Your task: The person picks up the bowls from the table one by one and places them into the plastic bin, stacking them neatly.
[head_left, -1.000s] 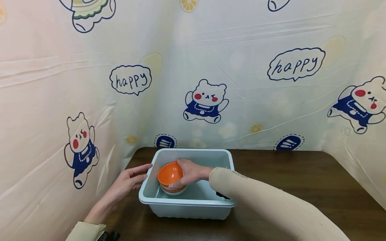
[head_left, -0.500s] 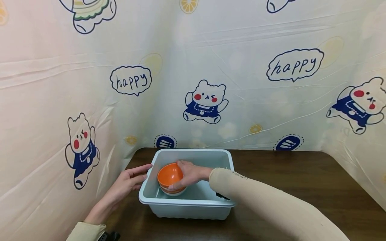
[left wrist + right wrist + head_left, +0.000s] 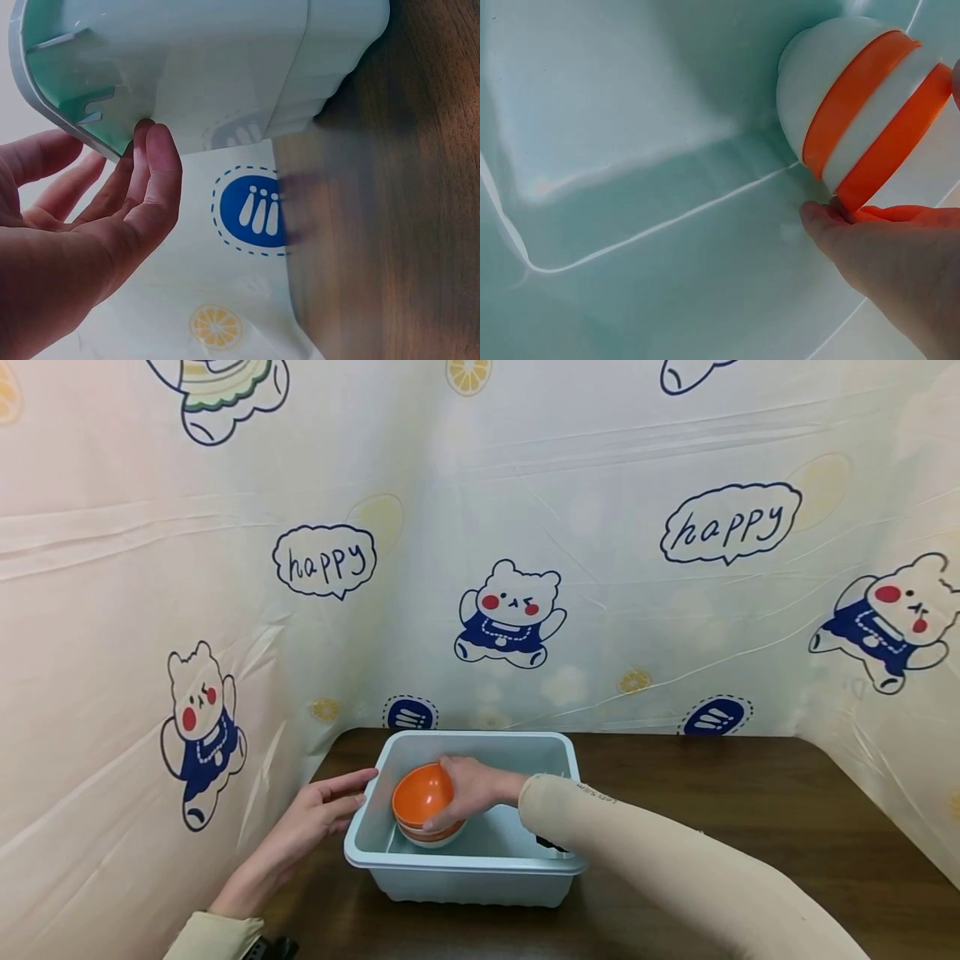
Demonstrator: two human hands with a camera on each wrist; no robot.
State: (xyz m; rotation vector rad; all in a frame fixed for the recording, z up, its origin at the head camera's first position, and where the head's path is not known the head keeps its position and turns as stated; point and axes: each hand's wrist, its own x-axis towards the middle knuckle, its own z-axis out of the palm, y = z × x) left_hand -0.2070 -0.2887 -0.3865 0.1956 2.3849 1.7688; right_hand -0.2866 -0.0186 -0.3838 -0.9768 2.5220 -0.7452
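A pale blue plastic basin (image 3: 472, 883) stands on the table, and a stack of bowls (image 3: 422, 795) sits tilted in its left part. Orange inside and white outside with orange rim bands, the bowls are nested, as the right wrist view shows. My right hand (image 3: 476, 792) reaches in from the right and grips the stack by its rim side, thumb toward me and fingers at the far side. At the basin's left edge my left hand (image 3: 318, 814) holds the rim, its thumb at the lip and fingertips (image 3: 161, 142) against the outer wall.
The brown wooden table (image 3: 712, 810) extends to the right of the basin. A printed cloth curtain (image 3: 600, 527) hangs behind it and along both sides, close to the left hand.
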